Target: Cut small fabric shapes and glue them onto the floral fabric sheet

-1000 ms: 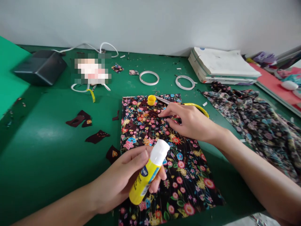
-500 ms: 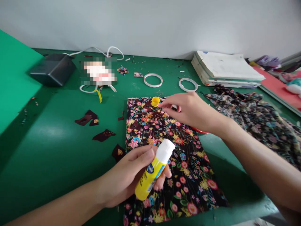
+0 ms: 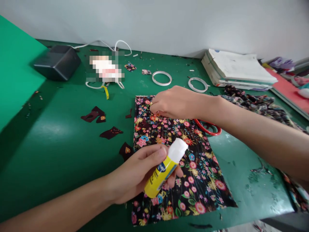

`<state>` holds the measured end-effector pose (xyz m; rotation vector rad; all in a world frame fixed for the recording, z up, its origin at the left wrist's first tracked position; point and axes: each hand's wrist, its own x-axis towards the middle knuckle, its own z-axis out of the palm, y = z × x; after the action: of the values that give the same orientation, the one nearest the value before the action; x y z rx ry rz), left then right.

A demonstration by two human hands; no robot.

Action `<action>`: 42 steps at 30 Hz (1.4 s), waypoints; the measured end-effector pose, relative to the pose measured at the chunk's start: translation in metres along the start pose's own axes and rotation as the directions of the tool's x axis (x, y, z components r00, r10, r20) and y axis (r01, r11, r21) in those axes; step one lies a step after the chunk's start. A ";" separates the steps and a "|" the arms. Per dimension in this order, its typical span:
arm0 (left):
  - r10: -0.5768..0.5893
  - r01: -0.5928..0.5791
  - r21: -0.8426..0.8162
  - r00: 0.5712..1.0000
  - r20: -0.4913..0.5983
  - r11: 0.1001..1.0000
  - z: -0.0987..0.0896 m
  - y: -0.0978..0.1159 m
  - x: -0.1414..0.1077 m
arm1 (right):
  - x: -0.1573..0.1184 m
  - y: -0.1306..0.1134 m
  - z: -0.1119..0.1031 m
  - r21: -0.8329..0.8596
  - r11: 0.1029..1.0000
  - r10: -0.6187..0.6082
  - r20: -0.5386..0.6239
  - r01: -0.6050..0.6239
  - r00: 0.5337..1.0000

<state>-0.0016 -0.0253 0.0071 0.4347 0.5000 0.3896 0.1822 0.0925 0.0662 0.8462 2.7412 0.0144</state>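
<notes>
A yellow glue stick (image 3: 160,174) with a bare white top is held tilted in my left hand (image 3: 145,167), fingers wrapped round it, above a black floral cloth (image 3: 193,196). My right hand (image 3: 173,102) is at the cloth's upper part, its fingers curled downward; what they hold, if anything, is hidden behind the hand. The yellow cap is out of sight. Red scissor handles (image 3: 210,129) stick out beneath my right forearm. Dark cut pieces (image 3: 111,132) lie left of the cloth.
Across the back of the green table (image 3: 60,154) are a black box (image 3: 58,62), a white item with cords, two rolls of clear tape (image 3: 162,78) and a stack of books (image 3: 238,67). Crumpled floral fabric (image 3: 260,103) lies at the right, beyond my forearm.
My right hand has moved left over the spot where the yellow cap stood, hiding it, and its fingers have curled in. More of the red handles shows. The view has shifted slightly.
</notes>
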 end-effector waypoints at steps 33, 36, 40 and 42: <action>-0.007 0.007 0.009 1.000 -0.005 1.000 -0.002 -0.002 0.000 | 0.003 0.009 0.012 -0.227 0.965 -0.150 -0.077 0.129 0.986; -0.007 0.007 0.006 1.000 0.004 1.000 -0.002 -0.002 0.000 | 0.002 0.010 0.013 -0.216 0.969 -0.146 -0.090 0.124 0.985; 0.001 -0.001 -0.003 1.000 0.007 1.000 -0.002 -0.002 0.001 | -0.003 0.013 0.012 -0.181 0.976 -0.136 -0.081 0.120 0.987; 0.001 -0.001 0.000 1.000 0.016 1.000 -0.002 -0.002 0.001 | -0.006 0.014 0.012 -0.175 0.978 -0.126 -0.079 0.110 0.989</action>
<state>-0.0014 -0.0261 0.0040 0.4374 0.4846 0.3865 0.1982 0.0996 0.0573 0.6507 2.8191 0.2651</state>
